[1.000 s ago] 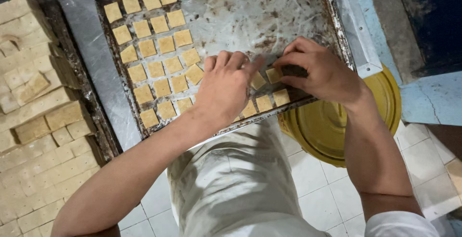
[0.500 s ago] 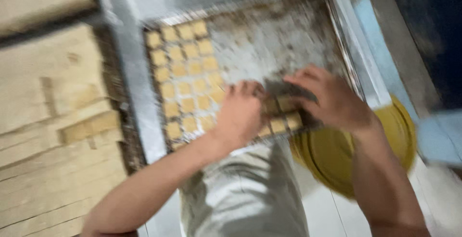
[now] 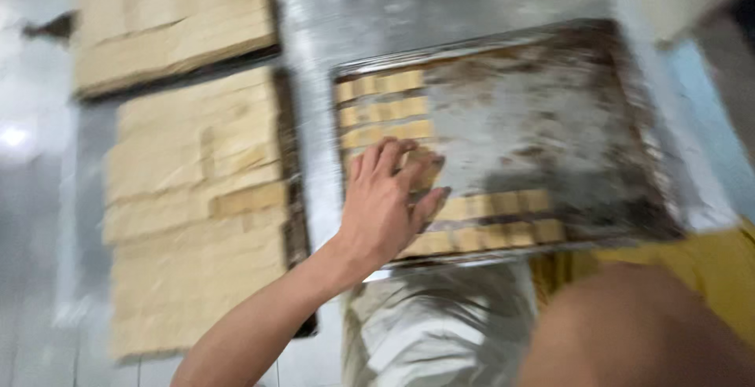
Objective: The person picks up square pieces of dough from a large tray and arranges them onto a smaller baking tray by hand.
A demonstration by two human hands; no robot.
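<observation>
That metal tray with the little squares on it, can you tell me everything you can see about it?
The metal tray is a shallow, rectangular baking sheet, silvery but stained with brown, burnt-looking patches. It lies flat on a shiny steel table. Small tan squares sit in rows along its left side and near edge; the middle and right are bare. The left hand rests flat on the squares near the front-left corner. The picture is blurred, so fine details are lost.

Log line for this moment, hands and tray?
left hand: flat on cut squares | right hand: out of view | baking tray: partly filled | view: blurred
</observation>
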